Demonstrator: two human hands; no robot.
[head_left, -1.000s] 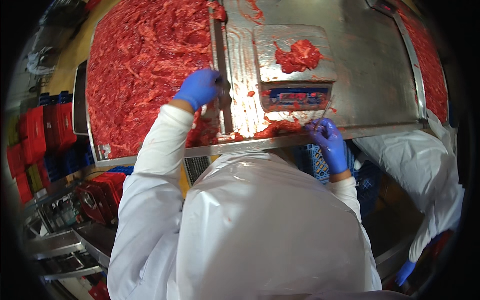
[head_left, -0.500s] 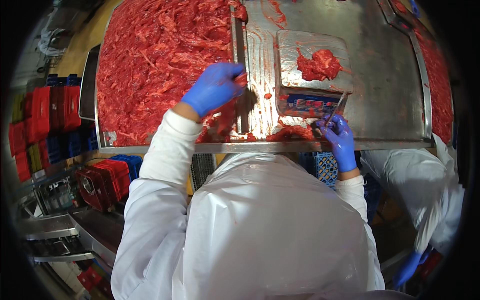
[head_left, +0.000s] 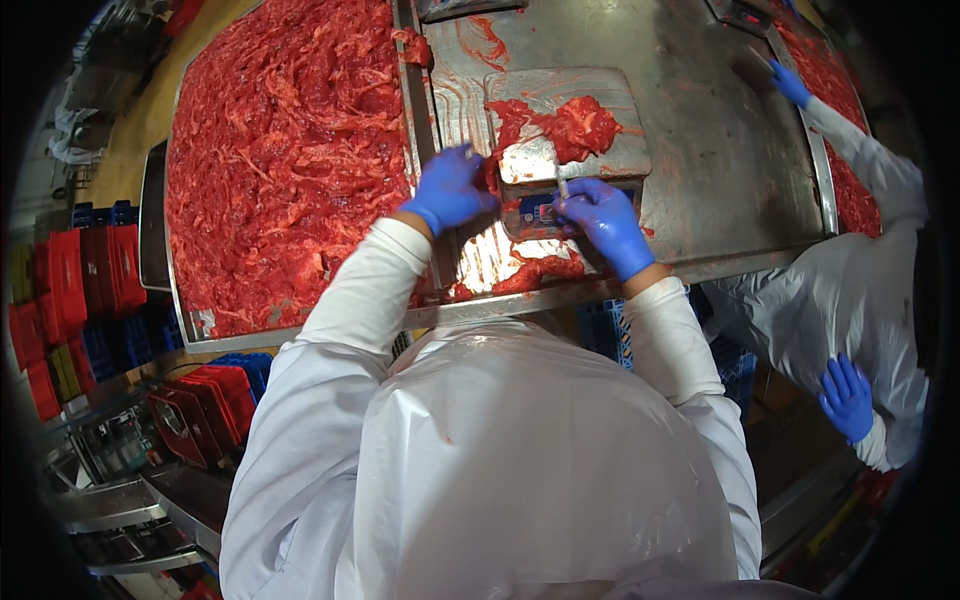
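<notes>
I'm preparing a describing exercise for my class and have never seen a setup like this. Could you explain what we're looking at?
There is no robot here: a person works with two blue-gloved hands. The view comes from a wide fisheye camera worn on that person's head, looking down, so straight edges bend near the rim.

On the steel table stands a digital scale with pieces of raw red meat on its platform. To the left, a large mass of raw meat fills a shallow metal tray.

The right hand holds a thin knife-like tool in front of the scale. The left hand is by the scale's left edge; whether it grips any meat is unclear. At the right, a co-worker also wears blue gloves.
</notes>
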